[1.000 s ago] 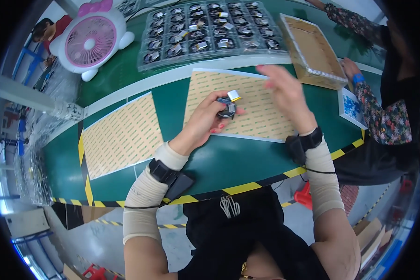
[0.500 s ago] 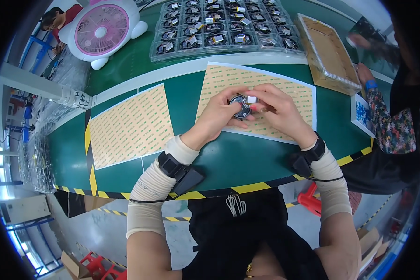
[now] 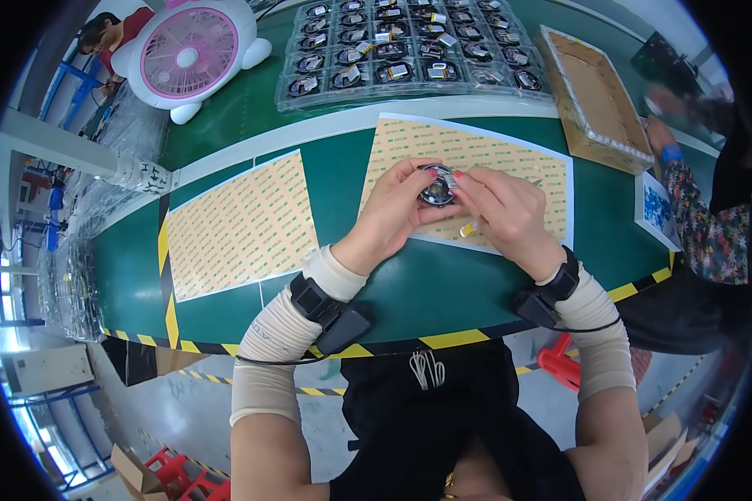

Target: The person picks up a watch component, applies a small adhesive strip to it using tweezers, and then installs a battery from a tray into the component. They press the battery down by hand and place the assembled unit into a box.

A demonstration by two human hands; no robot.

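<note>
My left hand [image 3: 390,209] is closed round a small round black device [image 3: 435,194], its thumb lying on the upper rim. Inside the device shows a pale silvery piece [image 3: 448,179]. My right hand [image 3: 510,213] has its fingers bent and drawn together at the device's right edge, their tips touching by the silvery piece. What they pinch is too small to make out. A small yellow-and-clear piece [image 3: 470,228] shows below the right fingers; I cannot tell whether it is held. Both hands are over the right tan sheet [image 3: 393,146] with green print.
Another tan sheet [image 3: 242,225] lies to the left. Behind stands a clear compartment tray [image 3: 288,104] of similar round devices. A cardboard box [image 3: 566,125] is at the back right, beside a co-worker's arm [image 3: 685,196]. A pink-and-white fan [image 3: 188,58] stands back left.
A white block between my hands is no longer seen as such; a silvery piece now shows in the device. My right fingers have closed in on the device, and the yellow piece has come into view.
</note>
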